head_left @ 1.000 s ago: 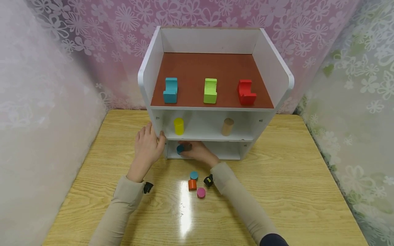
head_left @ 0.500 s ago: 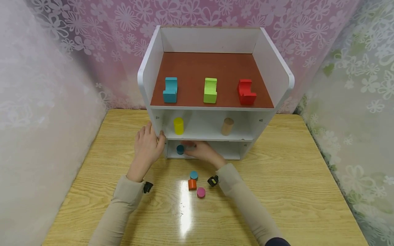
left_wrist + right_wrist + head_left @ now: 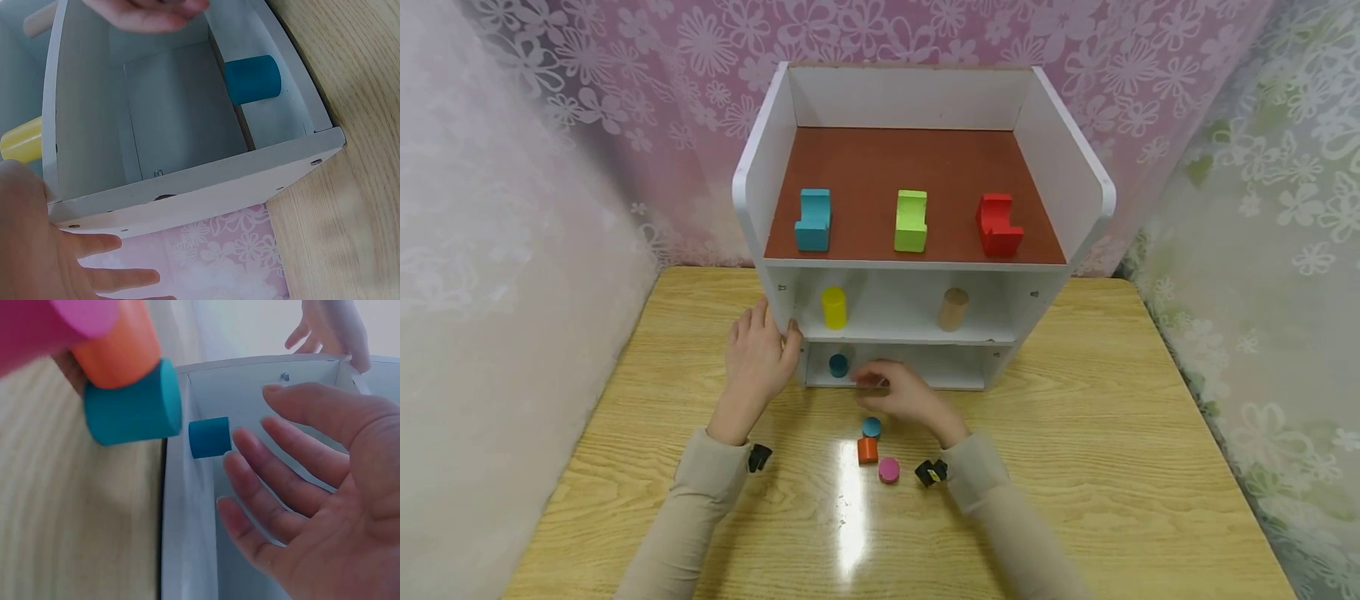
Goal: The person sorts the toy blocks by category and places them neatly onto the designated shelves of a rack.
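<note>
My left hand point(image 3: 758, 354) rests against the left side of a white shelf unit point(image 3: 917, 265). Its thumb is by the front edge; in the left wrist view its straight fingers point(image 3: 128, 280) spread beside the outer panel. At the lowest compartment's front, my right hand point(image 3: 901, 393) holds nothing, its fingers loosely bent. To its left, a teal cylinder block point(image 3: 838, 365) stands upright inside that compartment, apart from the hand in the right wrist view. On the table before the shelf sit a blue cylinder point(image 3: 871, 427), an orange-red cylinder point(image 3: 867, 451) and a pink cylinder point(image 3: 888, 470).
A yellow cylinder point(image 3: 834, 308) and a plain wood cylinder point(image 3: 953, 309) stand in the middle compartment. On the brown top are a blue notched block point(image 3: 813, 221), a green one point(image 3: 911, 222) and a red one point(image 3: 999, 226). A patterned curtain hangs behind.
My right hand has let go of the teal cylinder and drawn back rightward and toward me, out of the lowest compartment. The cylinder stays standing there. My left hand has stayed in place.
</note>
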The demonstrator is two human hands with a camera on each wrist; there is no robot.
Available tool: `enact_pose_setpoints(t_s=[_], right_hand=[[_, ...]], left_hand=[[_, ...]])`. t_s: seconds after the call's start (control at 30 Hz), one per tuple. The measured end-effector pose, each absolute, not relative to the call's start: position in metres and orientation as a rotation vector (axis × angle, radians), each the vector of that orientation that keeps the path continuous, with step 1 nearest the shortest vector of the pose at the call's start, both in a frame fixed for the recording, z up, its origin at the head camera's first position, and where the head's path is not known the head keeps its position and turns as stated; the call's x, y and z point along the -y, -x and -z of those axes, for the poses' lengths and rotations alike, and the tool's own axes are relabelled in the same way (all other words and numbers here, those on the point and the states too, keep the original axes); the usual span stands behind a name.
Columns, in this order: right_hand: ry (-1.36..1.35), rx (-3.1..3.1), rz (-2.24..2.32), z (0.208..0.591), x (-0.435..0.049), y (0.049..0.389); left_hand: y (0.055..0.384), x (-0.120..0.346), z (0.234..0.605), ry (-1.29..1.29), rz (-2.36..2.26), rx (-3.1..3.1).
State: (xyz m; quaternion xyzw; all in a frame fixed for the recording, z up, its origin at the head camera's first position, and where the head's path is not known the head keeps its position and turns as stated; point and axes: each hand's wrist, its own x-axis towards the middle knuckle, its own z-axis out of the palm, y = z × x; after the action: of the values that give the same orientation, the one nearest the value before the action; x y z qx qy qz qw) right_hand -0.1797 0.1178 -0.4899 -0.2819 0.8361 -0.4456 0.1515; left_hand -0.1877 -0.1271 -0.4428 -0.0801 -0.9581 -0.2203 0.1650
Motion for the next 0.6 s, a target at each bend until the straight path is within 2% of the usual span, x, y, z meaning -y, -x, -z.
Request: enact_pose_setpoints(t_s=[0.3,0.6], right_hand=[[0.867,-2.323,1.240,0.507,-0.133,0.159],[0.765,-2.332,1.196,0.519,-0.137,0.147]], left_hand=[[0.188,0.128,0.443,0.236,0.636,2.713],[0.188,0.128,0.443,0.242,0.641,2.693]])
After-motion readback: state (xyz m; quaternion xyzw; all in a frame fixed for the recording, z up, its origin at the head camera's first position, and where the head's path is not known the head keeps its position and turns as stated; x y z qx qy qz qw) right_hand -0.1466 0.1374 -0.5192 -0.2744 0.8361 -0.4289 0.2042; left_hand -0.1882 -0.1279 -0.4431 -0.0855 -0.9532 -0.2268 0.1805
